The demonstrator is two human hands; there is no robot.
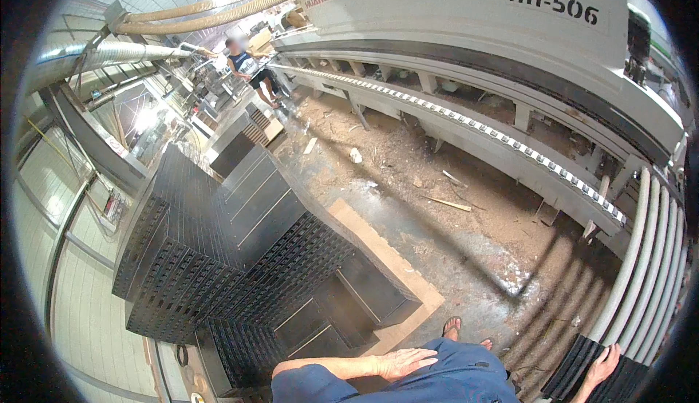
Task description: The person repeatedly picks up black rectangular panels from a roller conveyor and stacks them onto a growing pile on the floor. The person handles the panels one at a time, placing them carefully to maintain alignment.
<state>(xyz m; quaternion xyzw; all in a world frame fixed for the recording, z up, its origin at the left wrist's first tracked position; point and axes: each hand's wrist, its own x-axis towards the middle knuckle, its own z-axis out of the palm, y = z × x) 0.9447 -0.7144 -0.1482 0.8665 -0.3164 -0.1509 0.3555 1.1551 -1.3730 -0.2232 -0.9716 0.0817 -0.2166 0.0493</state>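
Observation:
My left hand (405, 364) lies flat against my blue clothing at the lower middle, with its fingers stretched out and nothing in them. At the lower right, my right hand (603, 365) rests on black ribbed pieces (573, 366), its fingers extended over their edge. Those pieces lie across the near ends of several long pale bars (641, 257). To my left stand tall stacks of black panels (291, 286), with rows of small notches along their sides. A tan board (408, 265) shows beneath the nearest stacks.
A long pale machine (480, 61) runs along the right, with a toothed rail (466, 117) on its lower side. Sawdust and wood scraps (448, 203) litter the floor. Another person (247, 68) stands far off beside the machine. Ribbed tan hoses (218, 11) hang overhead.

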